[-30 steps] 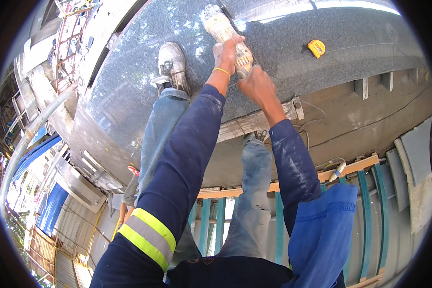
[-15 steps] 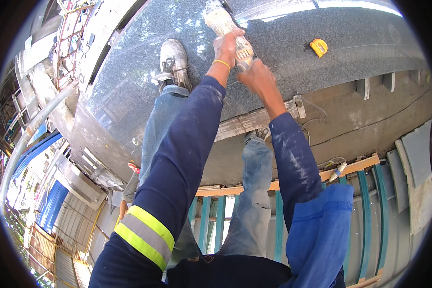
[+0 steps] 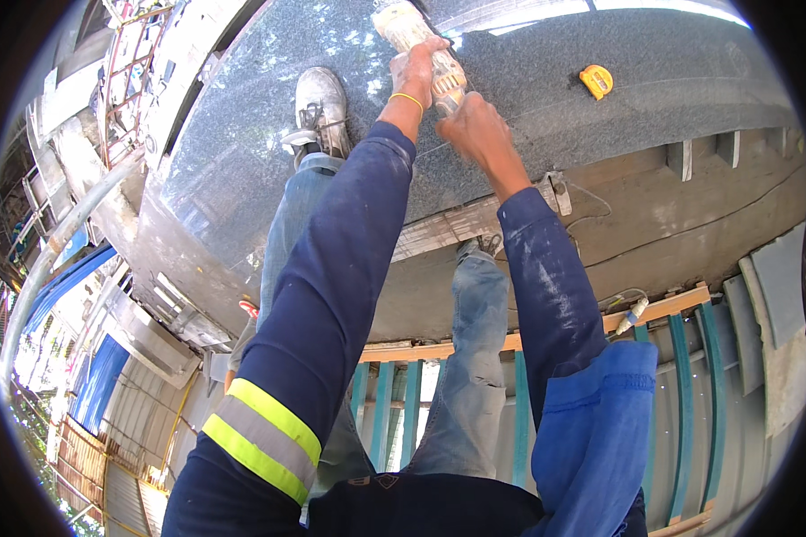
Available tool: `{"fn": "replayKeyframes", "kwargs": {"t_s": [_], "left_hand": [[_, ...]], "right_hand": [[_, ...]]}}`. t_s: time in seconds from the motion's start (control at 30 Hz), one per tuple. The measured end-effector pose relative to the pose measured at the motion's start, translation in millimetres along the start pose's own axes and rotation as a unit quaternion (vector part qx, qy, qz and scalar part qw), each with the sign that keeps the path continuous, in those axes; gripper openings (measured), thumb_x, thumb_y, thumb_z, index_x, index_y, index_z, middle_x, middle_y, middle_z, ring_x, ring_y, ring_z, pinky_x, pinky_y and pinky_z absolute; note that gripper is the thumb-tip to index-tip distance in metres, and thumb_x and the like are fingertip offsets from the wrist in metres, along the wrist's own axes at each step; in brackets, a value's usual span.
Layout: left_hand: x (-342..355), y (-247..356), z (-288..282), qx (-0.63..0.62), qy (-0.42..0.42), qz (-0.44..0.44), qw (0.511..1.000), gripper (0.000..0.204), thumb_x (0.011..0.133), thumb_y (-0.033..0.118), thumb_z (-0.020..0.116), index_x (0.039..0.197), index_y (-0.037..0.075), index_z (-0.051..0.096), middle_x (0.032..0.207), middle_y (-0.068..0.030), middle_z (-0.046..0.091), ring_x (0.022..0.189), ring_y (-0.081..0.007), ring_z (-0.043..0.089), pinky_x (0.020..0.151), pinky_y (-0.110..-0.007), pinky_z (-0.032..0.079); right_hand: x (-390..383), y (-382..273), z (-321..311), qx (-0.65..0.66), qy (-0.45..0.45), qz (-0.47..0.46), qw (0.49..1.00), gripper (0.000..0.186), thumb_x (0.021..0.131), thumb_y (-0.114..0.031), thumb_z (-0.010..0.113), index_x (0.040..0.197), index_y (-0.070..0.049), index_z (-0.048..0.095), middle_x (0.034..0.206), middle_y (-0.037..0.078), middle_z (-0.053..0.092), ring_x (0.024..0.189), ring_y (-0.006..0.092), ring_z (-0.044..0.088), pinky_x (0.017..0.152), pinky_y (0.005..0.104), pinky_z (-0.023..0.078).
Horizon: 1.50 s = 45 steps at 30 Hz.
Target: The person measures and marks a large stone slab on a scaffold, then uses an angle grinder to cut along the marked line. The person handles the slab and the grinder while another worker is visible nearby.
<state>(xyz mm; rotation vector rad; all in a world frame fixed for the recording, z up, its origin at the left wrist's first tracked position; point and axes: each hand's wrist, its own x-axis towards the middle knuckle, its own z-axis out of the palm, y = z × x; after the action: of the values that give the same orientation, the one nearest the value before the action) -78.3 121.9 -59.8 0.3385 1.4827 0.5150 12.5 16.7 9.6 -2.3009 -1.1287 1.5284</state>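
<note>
An angle grinder (image 3: pixel 405 29), its body coated in pale dust with yellowish vents, lies over a speckled dark grey stone slab (image 3: pixel 546 89). My left hand (image 3: pixel 414 70), with a yellow band at the wrist, wraps round the middle of its body. At the rear end, my right hand (image 3: pixel 480 134) is closed round the grip. The grinder's front end reaches the top edge of the view, so its disc cannot be made out. To the right on the slab lies a yellow tape measure (image 3: pixel 596 81), apart from both hands.
My left shoe (image 3: pixel 321 109) stands on the slab; the other foot is lower, beside a pale dusty bar (image 3: pixel 448 231). A cable (image 3: pixel 591 201) crosses the concrete, and a plug connector (image 3: pixel 632 316) rests on a wooden beam. Teal bars (image 3: pixel 681 385) run below. At left stands a curved pipe (image 3: pixel 63 237).
Both hands and the grinder have shifted slightly left and farther away. The tape measure stays in its place on the slab.
</note>
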Motion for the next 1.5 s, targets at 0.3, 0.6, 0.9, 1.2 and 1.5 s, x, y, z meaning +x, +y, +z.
{"fn": "replayKeyframes", "kwargs": {"t_s": [0.3,0.6,0.9,1.2,1.5], "left_hand": [[-27,-21,-4,-0.004,-0.009,0.001,1.000,0.027,0.082,0.018,0.074,0.102,0.004,0.061,0.082,-0.0094,0.065,0.066,-0.0245,0.068,0.061,-0.043,0.060],[-15,-13,-2,-0.007,0.019,0.021,1.000,0.024,0.081,0.015,0.075,0.097,0.002,0.062,0.078,-0.0106,0.064,0.063,-0.0261,0.068,0.057,-0.043,0.060],[-14,-7,0,-0.012,-0.014,-0.015,1.000,0.029,0.081,0.017,0.074,0.101,0.002,0.058,0.079,-0.0101,0.065,0.065,-0.0268,0.069,0.059,-0.046,0.061],[-30,-36,-4,0.013,0.003,0.014,1.000,0.029,0.082,0.016,0.074,0.102,0.001,0.060,0.081,-0.0111,0.065,0.066,-0.0263,0.069,0.057,-0.043,0.060],[-6,-1,1,-0.007,-0.012,0.002,1.000,0.030,0.082,0.018,0.073,0.103,0.002,0.059,0.082,-0.0117,0.065,0.066,-0.0267,0.068,0.060,-0.044,0.060]], "right_hand": [[-32,5,-4,-0.007,-0.022,0.029,0.999,0.040,0.078,-0.022,0.072,0.102,0.009,0.064,0.101,0.034,0.070,0.100,0.0487,0.069,0.088,0.0536,0.054],[-24,3,0,-0.008,0.016,-0.007,1.000,0.035,0.079,-0.018,0.068,0.099,0.009,0.065,0.098,0.034,0.070,0.097,0.0495,0.070,0.085,0.0547,0.054],[-14,1,-8,-0.005,-0.016,0.007,1.000,0.047,0.075,-0.025,0.074,0.105,0.009,0.065,0.098,0.032,0.071,0.096,0.0472,0.071,0.085,0.0516,0.055],[-40,20,0,-0.023,-0.007,0.003,1.000,0.040,0.078,-0.020,0.072,0.102,0.010,0.063,0.098,0.035,0.070,0.097,0.0487,0.070,0.085,0.0534,0.055],[-9,-3,-9,-0.001,-0.023,0.004,1.000,0.041,0.075,-0.025,0.073,0.098,0.009,0.067,0.098,0.031,0.072,0.095,0.0464,0.071,0.084,0.0510,0.055]]}}
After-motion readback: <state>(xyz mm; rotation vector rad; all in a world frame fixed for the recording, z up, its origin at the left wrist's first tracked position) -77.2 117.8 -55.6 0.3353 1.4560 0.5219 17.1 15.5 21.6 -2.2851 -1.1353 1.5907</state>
